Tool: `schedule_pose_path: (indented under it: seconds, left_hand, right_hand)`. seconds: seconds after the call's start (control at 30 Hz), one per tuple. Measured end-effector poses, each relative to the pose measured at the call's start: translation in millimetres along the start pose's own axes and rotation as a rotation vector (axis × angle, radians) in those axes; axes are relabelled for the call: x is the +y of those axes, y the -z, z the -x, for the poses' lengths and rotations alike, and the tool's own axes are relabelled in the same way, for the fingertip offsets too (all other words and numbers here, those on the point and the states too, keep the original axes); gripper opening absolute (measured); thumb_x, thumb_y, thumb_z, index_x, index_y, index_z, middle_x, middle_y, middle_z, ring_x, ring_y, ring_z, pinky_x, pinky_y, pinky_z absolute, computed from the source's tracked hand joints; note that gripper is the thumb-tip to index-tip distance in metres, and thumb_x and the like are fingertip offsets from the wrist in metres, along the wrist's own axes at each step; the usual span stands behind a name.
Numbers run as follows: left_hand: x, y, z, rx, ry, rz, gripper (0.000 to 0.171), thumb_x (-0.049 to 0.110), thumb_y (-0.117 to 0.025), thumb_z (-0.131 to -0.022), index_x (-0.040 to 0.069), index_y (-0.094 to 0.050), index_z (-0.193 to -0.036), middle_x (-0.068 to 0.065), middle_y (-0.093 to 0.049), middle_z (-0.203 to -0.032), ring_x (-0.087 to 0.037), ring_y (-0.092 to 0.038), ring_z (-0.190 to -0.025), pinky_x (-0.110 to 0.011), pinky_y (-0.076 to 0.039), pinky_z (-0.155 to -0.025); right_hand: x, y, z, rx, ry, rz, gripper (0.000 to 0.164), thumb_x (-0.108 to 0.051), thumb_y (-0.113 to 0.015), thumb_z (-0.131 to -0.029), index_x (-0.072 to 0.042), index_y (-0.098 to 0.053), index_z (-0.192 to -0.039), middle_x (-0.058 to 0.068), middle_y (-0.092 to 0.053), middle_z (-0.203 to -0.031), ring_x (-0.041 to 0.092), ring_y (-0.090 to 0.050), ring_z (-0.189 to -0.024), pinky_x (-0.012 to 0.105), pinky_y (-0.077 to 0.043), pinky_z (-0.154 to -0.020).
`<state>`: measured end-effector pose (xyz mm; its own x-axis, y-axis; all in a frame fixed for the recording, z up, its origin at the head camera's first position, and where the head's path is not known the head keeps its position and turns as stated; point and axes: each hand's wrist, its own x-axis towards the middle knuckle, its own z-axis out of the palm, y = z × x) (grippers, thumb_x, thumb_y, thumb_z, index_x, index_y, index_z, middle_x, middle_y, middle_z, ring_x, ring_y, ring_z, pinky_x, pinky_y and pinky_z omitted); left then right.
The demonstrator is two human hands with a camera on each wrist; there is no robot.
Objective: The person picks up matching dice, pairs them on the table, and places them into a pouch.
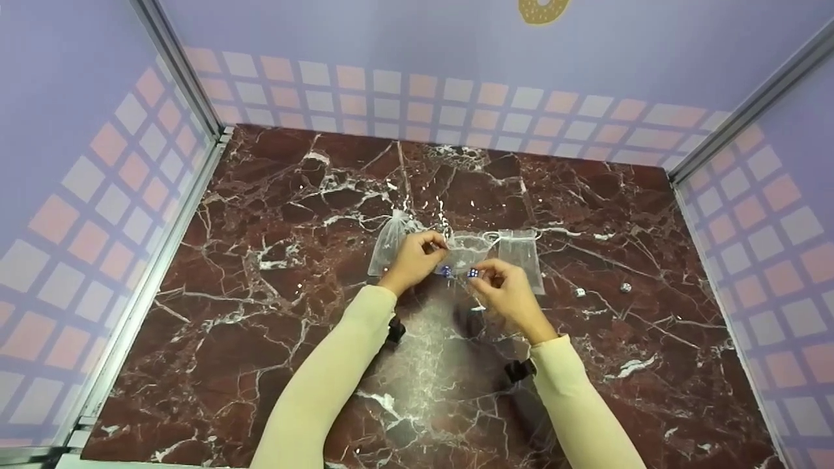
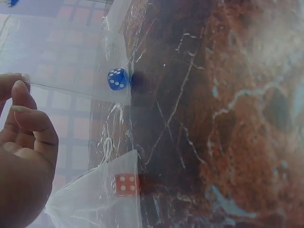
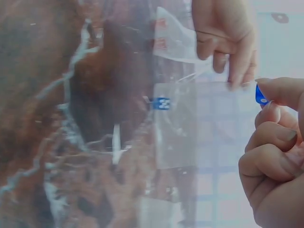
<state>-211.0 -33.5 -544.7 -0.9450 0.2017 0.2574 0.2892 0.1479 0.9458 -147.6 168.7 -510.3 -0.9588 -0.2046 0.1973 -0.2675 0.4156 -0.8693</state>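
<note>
My left hand (image 1: 419,259) pinches the upper edge of a sheer white drawstring pouch (image 2: 71,57), holding it up from the tabletop. At the bottom of this pouch lies a blue die (image 2: 117,79) with white dots. My right hand (image 1: 509,292) pinches a second blue die (image 3: 261,95) between thumb and fingertip, close to the pouch's raised edge. Beside my left hand is another sheer pouch (image 1: 387,251), gathered at its top, with a red die (image 2: 126,185) inside. A third sheer pouch (image 1: 523,251) lies beyond my right hand.
Two small pale dice, one (image 1: 580,292) nearer and one (image 1: 625,287) farther out, lie right of my right hand. The dark red marbled tabletop (image 1: 313,365) is bounded by checkered panels (image 1: 404,98) at the back and both sides.
</note>
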Motion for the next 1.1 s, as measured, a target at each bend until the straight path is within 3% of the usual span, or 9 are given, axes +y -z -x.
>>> schedule_pose_path:
  seconds: [0.17,0.43,0.7,0.93,1.1]
  left_hand:
    - [-1.5,1.2,3.7,-0.005,-0.005,-0.002,0.008,-0.009,-0.067,-0.081,-0.001,-0.069,-0.083,-0.007,-0.066,-0.079,-0.015,-0.051,-0.063,-0.021,-0.042,-0.057]
    - [-2.9,0.5,6.1,-0.009,0.000,-0.018,0.006,-0.010,-0.066,-0.081,-0.004,-0.068,-0.084,-0.005,-0.066,-0.077,-0.018,-0.051,-0.063,-0.021,-0.042,-0.057]
    - [-0.3,0.8,1.0,-0.009,-0.004,-0.022,0.007,-0.009,-0.067,-0.082,-0.002,-0.069,-0.082,-0.004,-0.066,-0.077,-0.016,-0.052,-0.063,-0.021,-0.042,-0.057]
    - [1.8,1.3,1.4,-0.017,-0.003,-0.038,0.006,-0.007,-0.069,-0.082,-0.001,-0.069,-0.083,-0.005,-0.067,-0.079,-0.009,-0.052,-0.063,-0.022,-0.044,-0.060]
    - [0.6,1.1,1.0,-0.019,-0.017,-0.021,0.007,-0.008,-0.068,-0.083,-0.001,-0.069,-0.082,-0.004,-0.066,-0.079,-0.014,-0.052,-0.064,-0.023,-0.044,-0.060]
  right_hand:
    - [-12,2,-4,0.033,0.062,0.003,0.017,0.004,-0.076,-0.082,0.004,-0.071,-0.098,0.002,-0.058,-0.067,0.011,-0.046,-0.055,0.018,-0.036,-0.049]
    - [-24,8,-14,0.090,0.071,0.078,0.016,-0.001,-0.076,-0.083,0.003,-0.071,-0.098,-0.001,-0.057,-0.067,0.011,-0.047,-0.055,0.019,-0.038,-0.050]
    - [-28,16,-26,0.097,0.096,0.061,0.016,0.001,-0.074,-0.085,0.005,-0.070,-0.100,0.000,-0.056,-0.063,0.007,-0.045,-0.048,0.015,-0.035,-0.043]
    - [-31,19,-34,0.129,0.114,0.178,0.016,-0.002,-0.077,-0.084,0.003,-0.071,-0.097,-0.004,-0.049,-0.060,0.005,-0.040,-0.049,0.019,-0.030,-0.046]
    - [-31,19,-38,0.111,0.072,0.252,0.017,-0.005,-0.077,-0.084,0.003,-0.073,-0.098,-0.004,-0.045,-0.058,0.008,-0.039,-0.050,0.022,-0.030,-0.048]
